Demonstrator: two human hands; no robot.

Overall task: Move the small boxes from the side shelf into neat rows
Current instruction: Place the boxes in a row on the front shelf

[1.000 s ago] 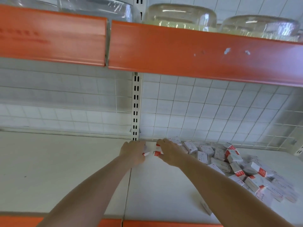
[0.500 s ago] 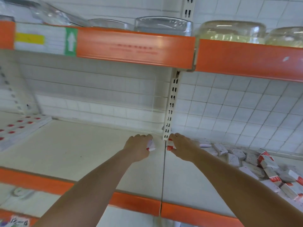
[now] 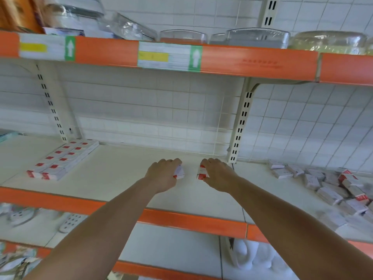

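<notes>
My left hand (image 3: 163, 174) grips a small white box with a red band (image 3: 179, 172) over the middle of the white shelf (image 3: 113, 174). A hand's width to its right, my right hand (image 3: 219, 174) grips one or two more of these small boxes (image 3: 202, 172). Neat rows of the same boxes (image 3: 60, 160) lie flat at the shelf's left end. A loose heap of boxes (image 3: 331, 184) covers the shelf section on the right, past the slotted upright (image 3: 240, 126).
An orange shelf edge (image 3: 181, 57) with price labels runs overhead, with clear plastic containers (image 3: 258, 37) on top. A lower shelf (image 3: 171, 243) holds white power strips (image 3: 70, 222) at the left and white bundles (image 3: 252, 253) at the right. Tiled wall behind.
Both hands have carried their boxes left, from the heap across the upright onto the middle section. The view has swung left, bringing the neat rows into sight.
</notes>
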